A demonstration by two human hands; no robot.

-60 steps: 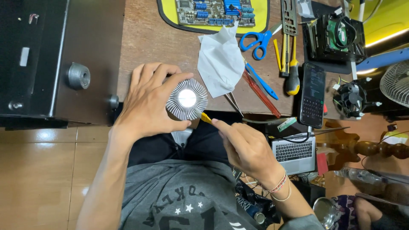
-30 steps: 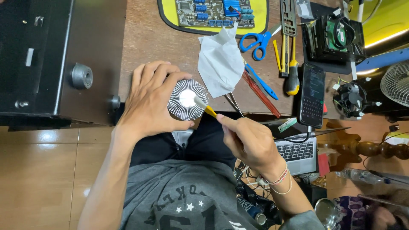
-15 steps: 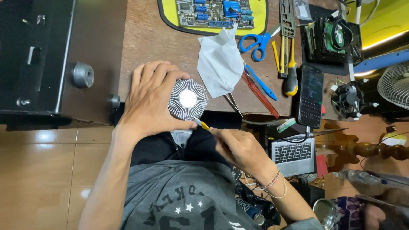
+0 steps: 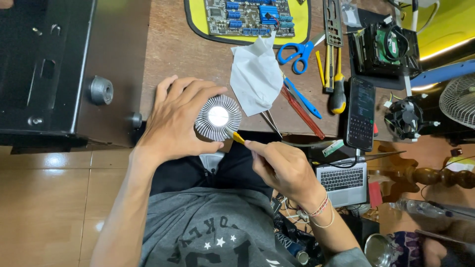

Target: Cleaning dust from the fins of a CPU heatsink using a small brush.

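Two hands are working at the near edge of the wooden table (image 4: 188, 44). The left hand (image 4: 173, 126) is curling its spread fingers around the rim of a round finned metal heatsink (image 4: 217, 117), holding it face up just above the table edge and over the lap. The right hand (image 4: 284, 165) is pinching a small yellow-tipped tool (image 4: 238, 137) between thumb and fingertips, and the tip is touching the lower right rim of the heatsink, beside the fins. The step in hand looks like picking or scraping along the outer fins while the flat shiny centre stays bare. The next stroke seems to call for a steady grip from the left hand and a light, shallow angle at the tip, since thin fins would probably bend easily. Just beyond the heatsink a crumpled white tissue (image 4: 255, 74) is lying on the table, with blue scissors (image 4: 297, 52), a red-handled tool (image 4: 302, 112) and a phone (image 4: 360, 113) further right.
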